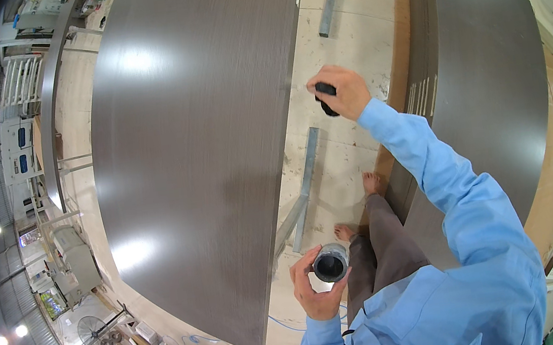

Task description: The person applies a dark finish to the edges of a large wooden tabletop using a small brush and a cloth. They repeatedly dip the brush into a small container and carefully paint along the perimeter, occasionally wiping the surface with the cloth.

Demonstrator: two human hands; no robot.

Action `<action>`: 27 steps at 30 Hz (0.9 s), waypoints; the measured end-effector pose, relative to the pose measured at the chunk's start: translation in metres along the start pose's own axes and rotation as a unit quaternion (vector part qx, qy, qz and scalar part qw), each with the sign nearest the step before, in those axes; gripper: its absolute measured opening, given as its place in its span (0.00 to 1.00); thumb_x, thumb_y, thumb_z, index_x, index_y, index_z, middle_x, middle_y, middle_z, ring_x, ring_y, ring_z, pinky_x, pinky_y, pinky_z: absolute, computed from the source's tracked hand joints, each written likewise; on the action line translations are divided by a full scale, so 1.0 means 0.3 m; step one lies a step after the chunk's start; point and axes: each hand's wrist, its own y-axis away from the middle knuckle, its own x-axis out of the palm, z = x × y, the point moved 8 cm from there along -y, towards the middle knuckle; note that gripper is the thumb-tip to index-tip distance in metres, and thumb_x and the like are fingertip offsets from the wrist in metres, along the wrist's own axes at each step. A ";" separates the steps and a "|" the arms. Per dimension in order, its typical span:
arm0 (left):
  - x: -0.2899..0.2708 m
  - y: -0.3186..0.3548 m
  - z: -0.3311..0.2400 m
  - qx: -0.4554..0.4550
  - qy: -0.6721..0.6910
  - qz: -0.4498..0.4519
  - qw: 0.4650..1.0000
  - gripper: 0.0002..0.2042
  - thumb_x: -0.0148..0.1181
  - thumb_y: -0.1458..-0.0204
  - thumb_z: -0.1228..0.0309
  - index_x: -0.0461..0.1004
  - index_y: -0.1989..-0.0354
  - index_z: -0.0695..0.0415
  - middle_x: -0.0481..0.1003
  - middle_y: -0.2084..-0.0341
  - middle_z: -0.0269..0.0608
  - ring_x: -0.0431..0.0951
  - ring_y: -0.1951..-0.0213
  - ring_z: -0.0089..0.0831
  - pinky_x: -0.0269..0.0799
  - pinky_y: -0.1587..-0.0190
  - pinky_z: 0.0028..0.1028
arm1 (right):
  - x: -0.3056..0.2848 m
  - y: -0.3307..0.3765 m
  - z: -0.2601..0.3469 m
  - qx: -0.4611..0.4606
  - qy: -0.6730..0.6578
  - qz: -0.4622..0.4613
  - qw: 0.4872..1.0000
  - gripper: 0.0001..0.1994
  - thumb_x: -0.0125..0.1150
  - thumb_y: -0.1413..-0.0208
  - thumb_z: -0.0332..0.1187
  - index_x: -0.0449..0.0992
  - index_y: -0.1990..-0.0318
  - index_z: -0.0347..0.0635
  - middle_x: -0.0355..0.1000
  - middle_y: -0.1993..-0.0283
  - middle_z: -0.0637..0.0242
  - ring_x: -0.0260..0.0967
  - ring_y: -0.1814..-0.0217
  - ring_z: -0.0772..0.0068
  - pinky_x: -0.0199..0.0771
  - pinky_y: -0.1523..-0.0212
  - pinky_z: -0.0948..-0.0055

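Left hand (316,286) grasps one grey can (331,264), fingers wrapped round its side, open mouth up, held near chest. Right hand (341,90) clenched on one small black object (326,98), arm stretched forward. Two dark panels: large one (195,141) left, another (487,75) right. Bare feet on pale floor (337,53) between; metal bars lie there.
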 end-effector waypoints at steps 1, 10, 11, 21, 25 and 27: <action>0.005 -0.006 -0.005 0.002 0.002 0.000 1.000 0.35 0.84 0.62 0.75 0.74 0.41 0.60 0.79 0.44 0.47 0.80 0.44 0.38 0.76 0.40 0.35 | -0.031 -0.028 -0.020 0.001 0.009 -0.059 0.998 0.04 0.72 0.40 0.32 0.85 0.60 0.46 0.80 0.61 0.63 0.81 0.58 0.59 0.80 0.52 0.63; 0.035 -0.061 -0.037 -0.003 -0.004 -0.007 1.000 0.35 0.86 0.63 0.74 0.76 0.42 0.58 0.82 0.45 0.44 0.78 0.45 0.42 0.77 0.49 0.36 | -0.012 -0.055 -0.082 -0.026 -0.015 -0.059 0.998 0.08 0.71 0.46 0.27 0.83 0.59 0.47 0.79 0.61 0.65 0.79 0.56 0.57 0.80 0.55 0.63; 0.037 -0.067 -0.044 0.004 -0.013 -0.006 1.000 0.35 0.86 0.63 0.74 0.76 0.42 0.58 0.82 0.45 0.44 0.78 0.45 0.42 0.77 0.49 0.35 | 0.023 0.006 -0.017 -0.066 -0.015 -0.024 0.997 0.11 0.71 0.49 0.24 0.83 0.59 0.49 0.78 0.61 0.66 0.79 0.55 0.58 0.80 0.56 0.62; 0.035 -0.073 -0.041 0.005 -0.020 0.012 1.000 0.33 0.85 0.62 0.74 0.77 0.43 0.58 0.82 0.45 0.45 0.79 0.44 0.42 0.77 0.49 0.35 | 0.024 0.077 0.036 -0.025 -0.045 -0.063 0.997 0.17 0.75 0.57 0.24 0.82 0.58 0.56 0.76 0.59 0.70 0.78 0.51 0.59 0.81 0.55 0.59; 0.026 -0.067 -0.028 0.019 -0.004 0.012 1.000 0.34 0.85 0.63 0.74 0.77 0.43 0.58 0.82 0.45 0.45 0.78 0.44 0.42 0.77 0.49 0.35 | 0.153 0.219 0.157 -0.117 -0.051 0.074 0.989 0.16 0.75 0.56 0.25 0.81 0.59 0.54 0.77 0.60 0.69 0.78 0.51 0.57 0.81 0.55 0.58; 0.026 -0.060 -0.017 0.014 0.002 0.026 1.000 0.34 0.85 0.62 0.75 0.75 0.43 0.60 0.80 0.45 0.48 0.79 0.43 0.42 0.77 0.43 0.36 | 0.197 0.323 0.250 -0.139 -0.088 0.137 0.977 0.15 0.74 0.55 0.25 0.81 0.59 0.53 0.77 0.60 0.68 0.78 0.52 0.57 0.80 0.56 0.58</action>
